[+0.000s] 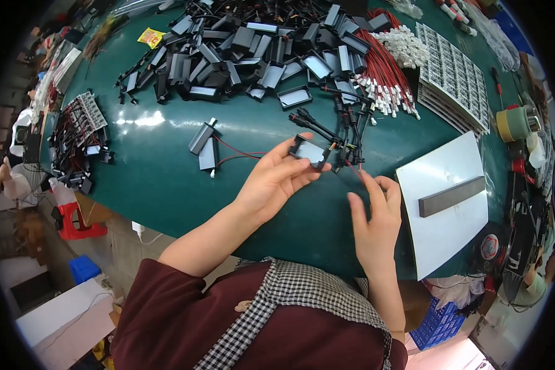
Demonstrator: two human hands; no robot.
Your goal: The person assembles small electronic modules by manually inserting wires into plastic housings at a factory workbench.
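My left hand is closed on a small black plastic case with a pale inner face, held tilted above the table. To its right, my right hand has thumb and fingers apart. Its index fingertip is by a thin red wire; whether it touches the wire I cannot tell. Just beyond the hands lies a bundle of black cables with connectors. Left of my left hand are two grey rectangular blocks, with red leads running toward that hand.
A big heap of black cases covers the table's far side. Beside it lie red wires with white plugs and stacked white grids. On the right, a dark bar rests on a white board. More wired parts lie far left.
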